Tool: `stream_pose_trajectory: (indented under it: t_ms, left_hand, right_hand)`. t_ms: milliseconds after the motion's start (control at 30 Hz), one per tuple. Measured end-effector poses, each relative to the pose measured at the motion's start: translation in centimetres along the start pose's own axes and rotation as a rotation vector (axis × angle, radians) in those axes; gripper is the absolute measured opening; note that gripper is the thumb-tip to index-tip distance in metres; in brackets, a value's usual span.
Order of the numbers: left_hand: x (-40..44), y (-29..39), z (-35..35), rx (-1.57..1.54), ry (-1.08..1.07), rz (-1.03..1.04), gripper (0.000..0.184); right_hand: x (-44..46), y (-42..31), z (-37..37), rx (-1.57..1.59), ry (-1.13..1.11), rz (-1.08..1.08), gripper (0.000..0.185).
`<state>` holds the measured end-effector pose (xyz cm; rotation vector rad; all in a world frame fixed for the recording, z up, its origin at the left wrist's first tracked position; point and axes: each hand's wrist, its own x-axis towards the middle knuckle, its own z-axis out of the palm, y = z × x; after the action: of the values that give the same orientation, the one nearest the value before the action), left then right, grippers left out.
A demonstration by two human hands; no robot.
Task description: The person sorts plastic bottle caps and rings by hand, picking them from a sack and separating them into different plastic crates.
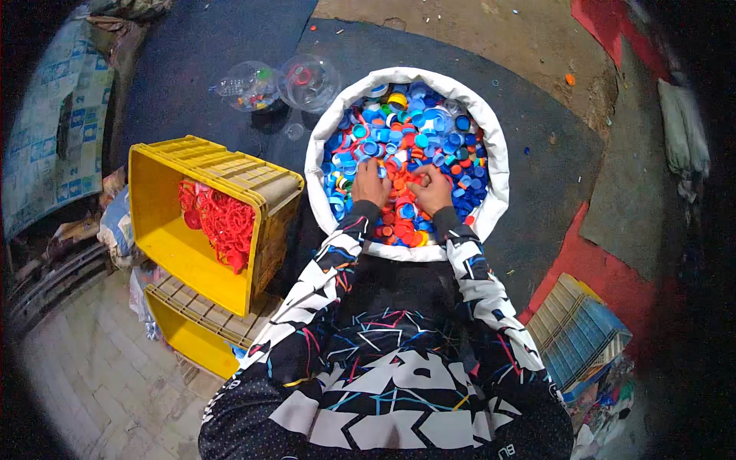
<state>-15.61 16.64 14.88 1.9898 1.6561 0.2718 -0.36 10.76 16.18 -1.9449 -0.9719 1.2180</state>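
A round sack with a rolled white rim (496, 153) is full of loose plastic bottle caps (418, 123), mostly blue, with red, orange, white and a few yellow ones. Both of my hands rest in the near half of the heap. My left hand (371, 186) has its fingers bent down among the caps, and the fingertips are partly hidden. To its right, my right hand (434, 189) is curled, thumb and fingers drawn together beside red caps. What either hand grips is too small to make out. Red and orange caps (400, 186) lie between the two hands.
On the left, a tilted yellow crate (192, 253) holds red plastic rings (222, 222), above another yellow crate (192, 337). Two clear plastic containers (249, 86) (310, 83) stand beyond the sack. A blue and beige crate (575, 330) sits at the lower right. Scattered caps dot the floor.
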Motion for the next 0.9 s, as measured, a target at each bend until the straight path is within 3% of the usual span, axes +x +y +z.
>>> stream_pose_trajectory:
  t_ms: [133, 167, 267, 300, 400, 433, 500, 567, 733, 767, 867, 900]
  left_hand:
    - [-2.6, -2.1, 0.1, -0.257, 0.081, -0.179, 0.034]
    - [-3.3, -3.2, 0.3, -0.343, 0.108, -0.149, 0.027]
    - [-4.3, -4.4, 0.7, -1.022, -0.058, -0.731, 0.02]
    - [-4.5, -4.5, 0.0, -1.12, -0.061, -0.811, 0.014]
    - [-3.7, -6.4, 1.1, -1.001, 0.015, -0.695, 0.01]
    - [-3.3, -8.7, 3.0, -0.729, 0.052, -0.5, 0.019]
    - [-2.0, -4.0, -1.2, -0.381, 0.112, -0.385, 0.026]
    - [-0.4, -3.3, -1.4, -0.235, 0.209, -0.177, 0.031]
    - [2.4, -2.8, -1.0, -0.087, 0.116, -0.197, 0.03]
    - [2.6, -2.4, -1.0, -0.071, 0.103, -0.208, 0.03]
    - [3.0, -2.2, -1.0, 0.002, 0.105, -0.148, 0.028]
    - [3.2, -2.3, -1.0, -0.01, 0.101, -0.153, 0.027]
  right_hand:
    - [2.3, -0.8, 2.3, -0.514, 0.087, -0.37, 0.038]
    - [2.5, -2.2, 2.4, -0.595, 0.015, -0.293, 0.038]
    - [3.8, -1.8, 3.6, -0.773, -0.07, -0.364, 0.034]
    - [3.9, -1.5, 3.9, -0.806, -0.047, -0.437, 0.022]
    - [3.9, -0.7, 4.2, -0.835, 0.017, -0.477, 0.017]
    - [3.6, -1.0, 3.9, -0.819, 0.02, -0.443, 0.017]
    - [2.6, -1.8, 3.0, -0.791, 0.026, -0.372, 0.019]
    - [1.5, -1.4, 2.2, -0.699, 0.07, -0.33, 0.029]
    - [-0.8, 0.6, 0.1, -0.227, 0.049, -0.181, 0.038]
    - [-1.2, 1.5, 0.2, -0.033, 0.033, -0.174, 0.034]
    - [-2.4, 2.3, -0.8, 0.777, -0.175, 0.215, 0.026]
    - [-2.7, 1.9, -0.4, 0.946, -0.156, 0.24, 0.02]
